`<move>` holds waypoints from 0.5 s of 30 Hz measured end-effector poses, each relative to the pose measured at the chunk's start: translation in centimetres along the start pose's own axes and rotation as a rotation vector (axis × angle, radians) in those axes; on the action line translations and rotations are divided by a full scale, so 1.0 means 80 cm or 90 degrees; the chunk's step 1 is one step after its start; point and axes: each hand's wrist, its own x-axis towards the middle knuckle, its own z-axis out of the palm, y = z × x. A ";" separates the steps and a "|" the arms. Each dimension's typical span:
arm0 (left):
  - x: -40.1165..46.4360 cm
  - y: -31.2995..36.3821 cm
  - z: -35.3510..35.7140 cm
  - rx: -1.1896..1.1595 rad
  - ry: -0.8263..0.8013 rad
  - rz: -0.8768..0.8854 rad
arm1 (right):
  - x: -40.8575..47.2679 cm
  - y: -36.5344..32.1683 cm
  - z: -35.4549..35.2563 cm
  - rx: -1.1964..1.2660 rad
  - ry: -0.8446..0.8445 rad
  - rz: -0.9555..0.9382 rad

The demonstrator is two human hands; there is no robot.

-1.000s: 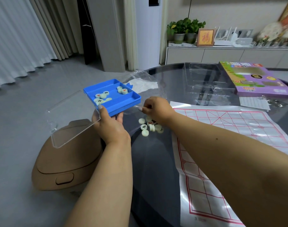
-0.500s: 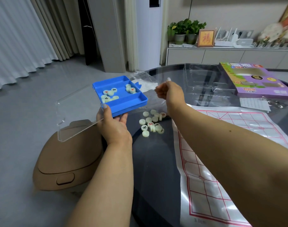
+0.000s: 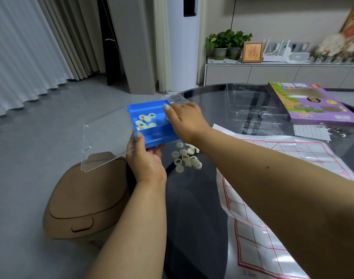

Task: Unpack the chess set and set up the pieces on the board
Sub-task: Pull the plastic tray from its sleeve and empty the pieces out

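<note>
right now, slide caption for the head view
Left hand holds blue tray; right hand reaches into it.

Right hand [image 3: 184,119] now over blue tray [image 3: 152,135], reaching in; earlier lifted clear beside it.

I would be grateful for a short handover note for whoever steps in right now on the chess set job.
Left hand: grips the near edge of the blue tray, held up over the table edge, its clear lid hanging open to the left.
Right hand: reaches into the tray's right side; whether it holds a piece is hidden.
Pieces: a few remain in the tray's left compartment; a loose pile lies on the glass table beside the board sheet.
Done: tray opened, part of the pieces taken out.
Left: take out the rest, then place every piece; none stands on the board yet.
</note>
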 end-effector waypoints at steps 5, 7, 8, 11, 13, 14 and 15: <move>0.002 0.000 0.001 -0.001 0.004 0.002 | -0.002 -0.011 -0.013 0.203 -0.056 0.059; 0.001 0.000 0.002 0.000 -0.001 0.000 | 0.006 -0.009 -0.015 0.098 -0.063 0.046; 0.001 0.000 0.002 0.002 -0.007 -0.001 | 0.009 -0.009 -0.014 0.037 -0.086 0.037; -0.001 -0.001 0.002 0.025 -0.018 0.001 | 0.009 -0.012 -0.007 -0.015 -0.167 0.023; -0.002 -0.001 0.002 0.031 -0.014 0.003 | 0.007 -0.016 -0.008 0.165 -0.194 0.059; -0.002 -0.001 0.003 0.027 -0.011 0.001 | 0.008 -0.017 -0.011 0.257 -0.173 0.077; -0.002 0.000 0.003 0.022 -0.011 -0.003 | 0.009 -0.017 -0.015 0.303 -0.143 0.091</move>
